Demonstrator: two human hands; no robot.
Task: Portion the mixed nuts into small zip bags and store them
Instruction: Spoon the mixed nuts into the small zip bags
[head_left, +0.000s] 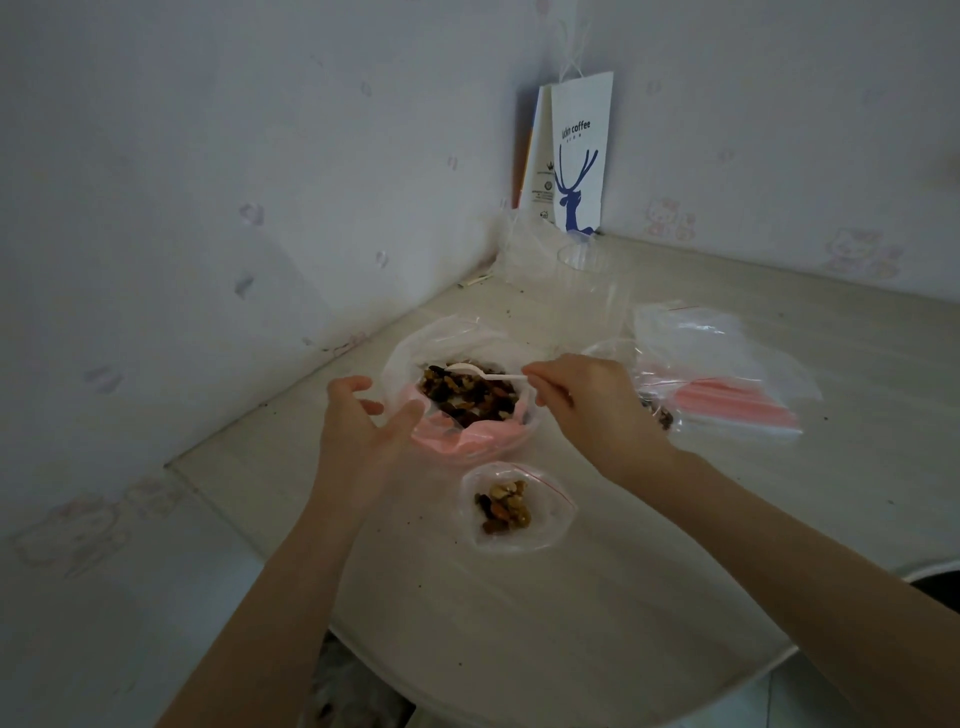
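Both of my forearms reach in from the bottom edge over the pale table (597, 623), toward the large bag of mixed nuts (467, 397), which sits open with its mouth rolled back. On the camera side of that large bag lies a small zip bag (514, 509), open and holding a small heap of nuts. My left hand (363, 421) is at the large bag's left rim, fingers apart and loosely curved, gripping nothing; I cannot tell whether a fingertip touches the plastic. My right hand (587, 410) is at its right rim, thumb and fingers pinched on the handle of a white plastic spoon (483, 373), whose bowl is over the nuts. Right of the large bag lies a pile of empty zip bags (727, 364). Beyond it stands a clear plastic cup (587, 291), and farther back in the corner a coffee paper bag (579, 156).
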